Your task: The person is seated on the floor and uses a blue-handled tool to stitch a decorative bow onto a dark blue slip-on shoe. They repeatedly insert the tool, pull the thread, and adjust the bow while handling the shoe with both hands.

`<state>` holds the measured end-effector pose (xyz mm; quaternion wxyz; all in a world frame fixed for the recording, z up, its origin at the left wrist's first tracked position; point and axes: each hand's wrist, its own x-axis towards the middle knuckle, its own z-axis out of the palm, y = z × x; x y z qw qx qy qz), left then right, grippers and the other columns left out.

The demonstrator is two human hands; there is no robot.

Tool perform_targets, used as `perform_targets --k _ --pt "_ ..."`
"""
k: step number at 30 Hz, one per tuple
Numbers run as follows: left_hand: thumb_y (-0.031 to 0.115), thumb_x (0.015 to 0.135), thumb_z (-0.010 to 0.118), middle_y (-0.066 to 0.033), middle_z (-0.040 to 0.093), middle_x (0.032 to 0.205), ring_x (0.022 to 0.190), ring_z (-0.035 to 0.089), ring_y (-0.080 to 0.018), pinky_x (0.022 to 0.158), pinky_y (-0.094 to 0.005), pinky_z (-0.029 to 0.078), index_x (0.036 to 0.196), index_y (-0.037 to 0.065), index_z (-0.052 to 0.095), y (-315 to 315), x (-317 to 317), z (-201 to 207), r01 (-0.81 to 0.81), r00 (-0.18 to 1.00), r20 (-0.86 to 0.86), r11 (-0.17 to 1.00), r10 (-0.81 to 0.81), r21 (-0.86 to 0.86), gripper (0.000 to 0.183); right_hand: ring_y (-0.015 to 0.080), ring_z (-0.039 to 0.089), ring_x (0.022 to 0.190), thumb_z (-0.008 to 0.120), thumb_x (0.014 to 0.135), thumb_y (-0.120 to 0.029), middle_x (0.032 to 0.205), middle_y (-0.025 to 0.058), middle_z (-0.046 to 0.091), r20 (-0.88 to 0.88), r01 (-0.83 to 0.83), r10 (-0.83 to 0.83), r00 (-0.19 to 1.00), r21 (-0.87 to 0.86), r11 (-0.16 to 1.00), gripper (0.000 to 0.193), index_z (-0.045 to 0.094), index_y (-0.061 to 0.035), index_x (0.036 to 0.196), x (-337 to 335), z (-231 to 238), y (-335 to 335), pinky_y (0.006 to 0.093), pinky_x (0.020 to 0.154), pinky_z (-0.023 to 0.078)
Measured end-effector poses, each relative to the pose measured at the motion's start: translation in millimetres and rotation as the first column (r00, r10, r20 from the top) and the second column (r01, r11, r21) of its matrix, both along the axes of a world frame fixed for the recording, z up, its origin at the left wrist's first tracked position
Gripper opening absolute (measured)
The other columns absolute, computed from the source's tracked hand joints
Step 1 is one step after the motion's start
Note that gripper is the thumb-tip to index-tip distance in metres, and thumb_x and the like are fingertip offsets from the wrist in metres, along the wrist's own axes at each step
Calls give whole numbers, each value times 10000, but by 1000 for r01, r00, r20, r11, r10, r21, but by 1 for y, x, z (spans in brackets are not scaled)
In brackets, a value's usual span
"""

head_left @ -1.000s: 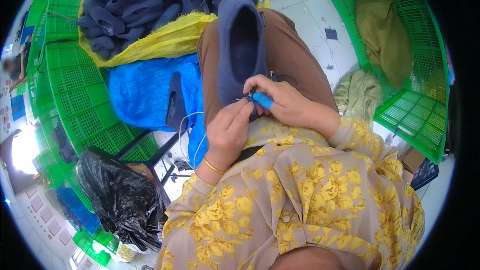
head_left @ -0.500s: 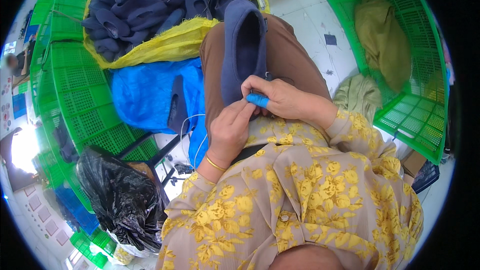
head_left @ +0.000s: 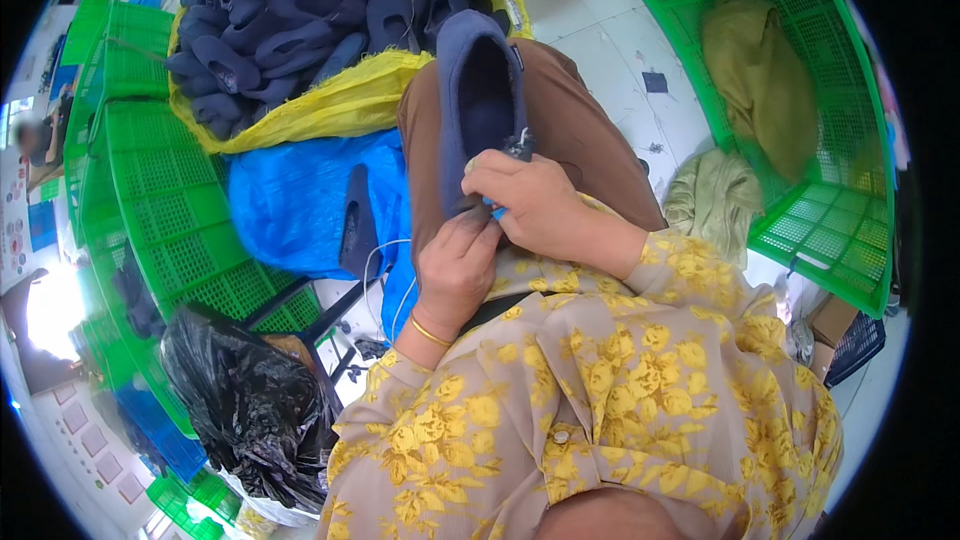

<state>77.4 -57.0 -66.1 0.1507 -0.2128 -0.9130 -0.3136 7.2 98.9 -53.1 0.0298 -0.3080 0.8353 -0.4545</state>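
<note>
A dark blue felt slipper [head_left: 456, 115] lies lengthwise over my lap, toe end away from me and its opening facing up. My left hand [head_left: 455, 265] is closed, thumb and fingers pinching the slipper's near end. Right beside it, my right hand [head_left: 540, 202] is closed round a short dark tool handle [head_left: 519, 147] with a whitish strand at its top. That tool's working end is hidden between my hands at the slipper's near end. Blue wrapping [head_left: 496, 211] shows on a finger of my right hand.
Ahead, a yellow sack [head_left: 300, 120] holds many similar slippers. A blue plastic bag [head_left: 290, 205] with one dark slipper [head_left: 357, 225] lies left of my lap. Green crates [head_left: 165, 180] line the left; another green crate [head_left: 835, 225] stands right. A black plastic bag [head_left: 245, 410] sits lower left.
My right hand has turned and shifted slightly left, so the dark handle now sticks up above it and less blue wrapping shows. My left hand keeps its pinch on the slipper's near end.
</note>
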Motion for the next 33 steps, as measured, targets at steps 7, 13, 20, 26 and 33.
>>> perform_targets --k 7,13,20,26,33 --pt "-7 772 662 -104 679 997 877 664 -260 746 -336 551 991 25 682 2 -2 5 28 998 56 996 -33 81 223 132 547 665 530 906 -8 923 46 630 583 249 80 809 -463 851 162 560 -88 1044 -16 39 0 257 575 436" --pt "-19 784 632 -110 656 1102 939 629 -295 799 -367 515 1051 28 672 -15 -28 31 -91 959 281 982 41 168 274 36 407 682 486 977 -40 839 -10 527 674 289 176 718 -518 805 95 530 -67 1057 -8 50 18 193 636 374" --pt "54 716 614 -58 596 920 940 539 -272 763 -358 412 872 93 615 -22 -86 70 319 941 263 815 -212 -483 161 60 457 818 526 958 -52 931 -11 546 692 253 69 718 -352 901 88 544 -31 1041 -8 64 29 219 754 399" --pt "119 813 703 -131 636 775 689 623 -316 616 -393 494 894 6 609 1 -84 81 73 932 361 988 -18 -139 168 63 467 807 524 974 -76 931 -10 547 568 336 5 823 -495 801 84 555 -42 1045 -9 88 47 214 745 402" --pt "104 890 648 -82 680 798 663 638 -113 576 -255 512 998 -35 644 0 -76 68 38 613 781 991 -122 125 175 31 412 686 513 991 -110 845 -57 481 821 546 73 567 -440 713 68 553 -96 1043 -8 26 76 187 623 374"
